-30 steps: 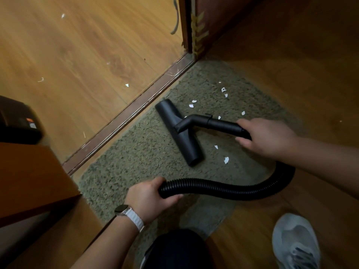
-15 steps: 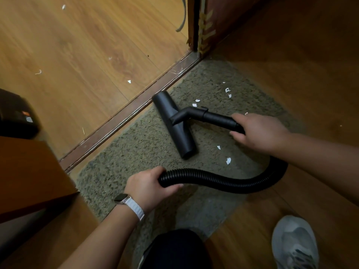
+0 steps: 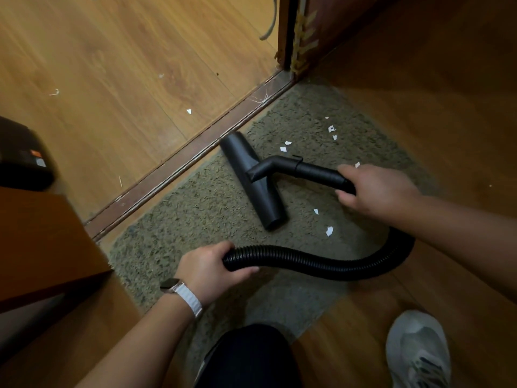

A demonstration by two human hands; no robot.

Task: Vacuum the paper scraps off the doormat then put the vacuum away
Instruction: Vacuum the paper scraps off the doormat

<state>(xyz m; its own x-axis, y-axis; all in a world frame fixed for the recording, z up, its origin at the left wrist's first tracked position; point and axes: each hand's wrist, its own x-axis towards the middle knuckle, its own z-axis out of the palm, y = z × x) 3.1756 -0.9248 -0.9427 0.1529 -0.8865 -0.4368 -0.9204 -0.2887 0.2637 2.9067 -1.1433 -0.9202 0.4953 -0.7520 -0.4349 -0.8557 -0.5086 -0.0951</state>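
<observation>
Wooden flooring framed the doormat (image 3: 195,208), paper scraps (image 3: 329,231) lying beside the floor nozzle (image 3: 251,177); my right grip (image 3: 377,189) wrapped the wand (image 3: 316,170), my left grip (image 3: 207,267) clasped the hose (image 3: 307,261), and I judged slow, flat passes best.

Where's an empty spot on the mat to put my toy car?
Bare doormat lies between the threshold strip, vacuum head and left hand. Crowded: paper scraps around the right hand gripping the wand above the hose.
</observation>
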